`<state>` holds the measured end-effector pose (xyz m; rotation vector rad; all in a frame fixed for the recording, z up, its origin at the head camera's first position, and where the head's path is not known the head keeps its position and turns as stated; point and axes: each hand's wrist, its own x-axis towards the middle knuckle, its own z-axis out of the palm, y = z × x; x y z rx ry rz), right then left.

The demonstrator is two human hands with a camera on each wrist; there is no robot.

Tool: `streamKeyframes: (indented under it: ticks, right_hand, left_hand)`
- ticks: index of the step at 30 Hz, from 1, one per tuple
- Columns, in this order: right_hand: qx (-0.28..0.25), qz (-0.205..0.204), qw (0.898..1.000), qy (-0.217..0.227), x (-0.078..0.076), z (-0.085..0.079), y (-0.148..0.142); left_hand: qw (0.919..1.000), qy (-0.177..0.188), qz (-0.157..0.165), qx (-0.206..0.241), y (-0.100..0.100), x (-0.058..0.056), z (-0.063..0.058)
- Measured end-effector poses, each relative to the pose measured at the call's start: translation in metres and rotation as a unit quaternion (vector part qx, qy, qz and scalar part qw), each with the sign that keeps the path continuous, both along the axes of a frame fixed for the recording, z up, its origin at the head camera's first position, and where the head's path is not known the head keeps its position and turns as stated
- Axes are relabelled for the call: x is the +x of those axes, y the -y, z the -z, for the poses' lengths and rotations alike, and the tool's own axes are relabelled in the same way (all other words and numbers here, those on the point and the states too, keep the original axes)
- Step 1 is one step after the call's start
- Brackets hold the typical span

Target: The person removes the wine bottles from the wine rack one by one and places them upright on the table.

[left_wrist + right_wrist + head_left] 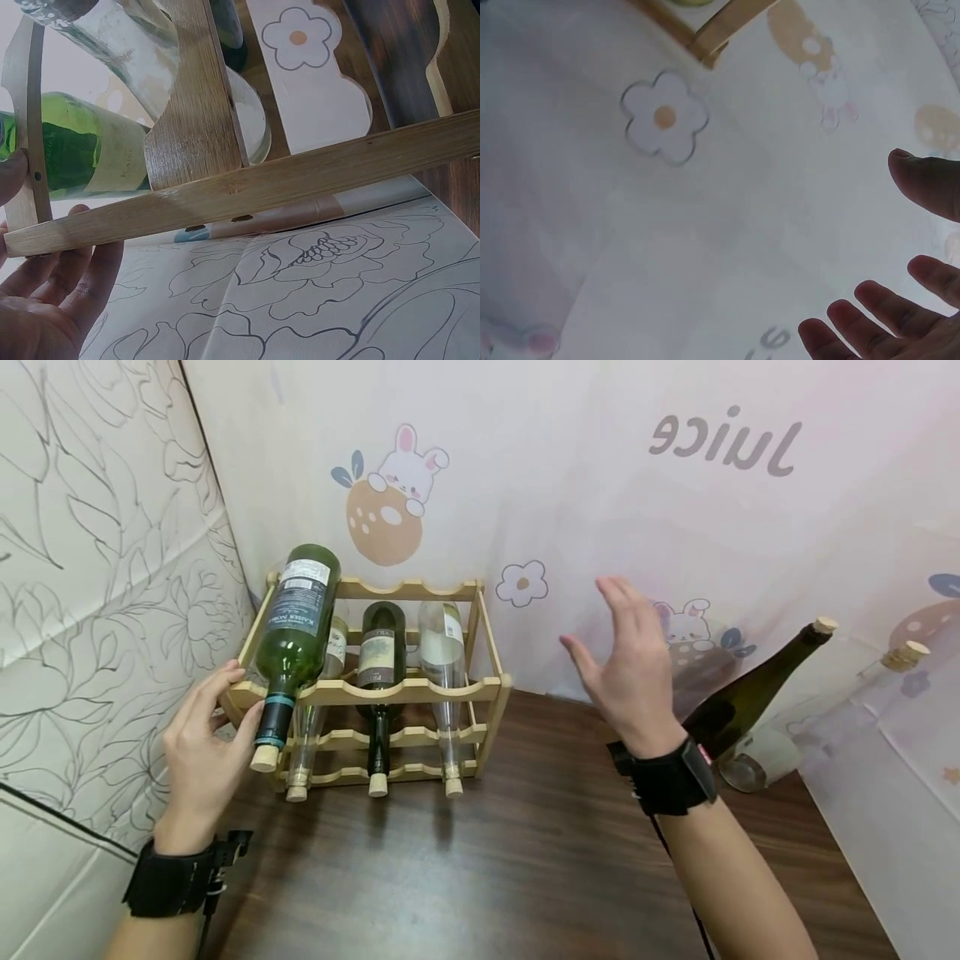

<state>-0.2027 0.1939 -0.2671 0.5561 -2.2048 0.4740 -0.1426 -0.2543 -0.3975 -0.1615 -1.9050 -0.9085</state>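
Observation:
A wooden wine rack stands at the left, with a green wine bottle lying in its top row at the left end, corked neck toward me. My left hand grips the rack's front left corner, its thumb beside that bottle's neck. In the left wrist view, fingers curl beneath the wooden rail. Lower in the rack lie a dark bottle and clear bottles, one of them a clear bottle at right. My right hand hovers in the air, fingers extended, holding nothing.
At the right, behind my right forearm, stand a dark corked bottle and a clear corked bottle. Printed curtains rise behind and at both sides of the brown wooden table.

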Motion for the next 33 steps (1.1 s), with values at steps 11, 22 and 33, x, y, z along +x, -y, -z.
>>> streamKeyframes:
  ticks: [11,22,33]
  right_hand:
    - [0.042,-0.104,0.994,-0.001,-0.005,0.005,0.072]
    - [0.124,-0.187,0.974,0.022,0.01,0.023,0.155]
    - [0.257,-0.195,0.947,-0.008,0.032,0.037,0.226]
  left_hand:
    - [0.9999,-0.009,-0.001,-0.008,0.002,-0.004,-0.003]
    - [1.0,0.002,-0.001,-0.001,0.001,-0.001,0.0]
    - [0.9998,0.017,0.006,0.001,0.002,0.002,0.002]
